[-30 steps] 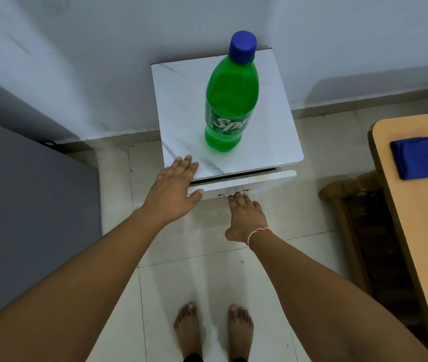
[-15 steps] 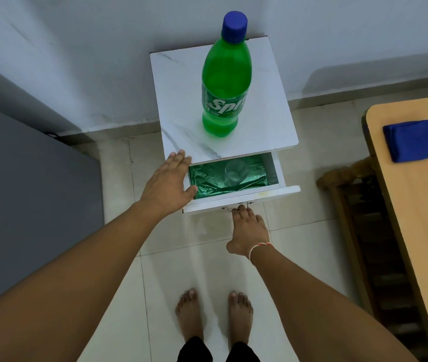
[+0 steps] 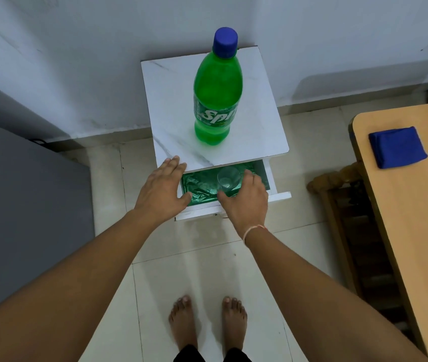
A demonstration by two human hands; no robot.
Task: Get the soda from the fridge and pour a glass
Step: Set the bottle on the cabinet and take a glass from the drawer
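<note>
- Two bare feet [image 3: 207,322] stand on pale floor tiles.
- The right hand [image 3: 244,199] reaches into the open drawer [image 3: 278,195], thumb and fingers spread either side of a clear glass [image 3: 228,178]; whether they touch it I cannot tell.
- The left hand [image 3: 162,190] lies flat, fingers straight, at the cabinet top's [image 3: 171,100] front corner.
- The soda bottle [image 3: 217,92], green with a blue cap and white lettering, stands upright on that top.
</note>
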